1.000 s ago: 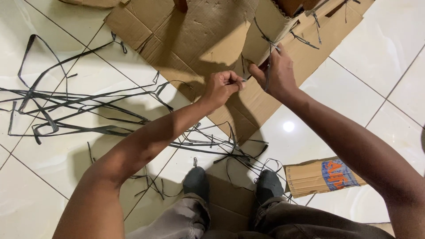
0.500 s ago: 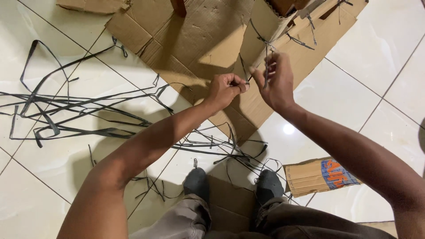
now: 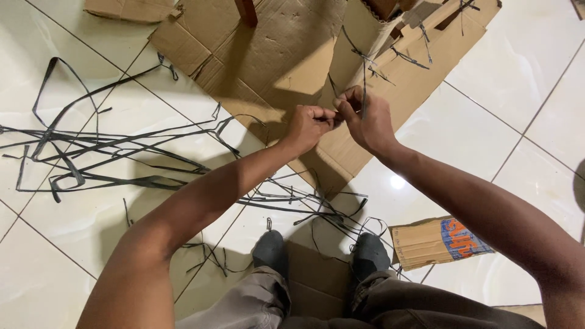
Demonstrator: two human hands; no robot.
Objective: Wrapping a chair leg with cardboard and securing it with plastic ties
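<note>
Both my hands, left hand and right hand, together, pinching thin black strap (looks light, floppy, slippery); best gripped near knot.

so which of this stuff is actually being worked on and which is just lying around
In hand:
- left hand and right hand, both pinching a thin black strap
- flattened cardboard sheet under them

Lying about:
- loose black straps on the tiled floor
- printed cardboard scrap

White tiled floor, flattened cardboard sheet, tangled black straps, small printed cardboard piece
</note>
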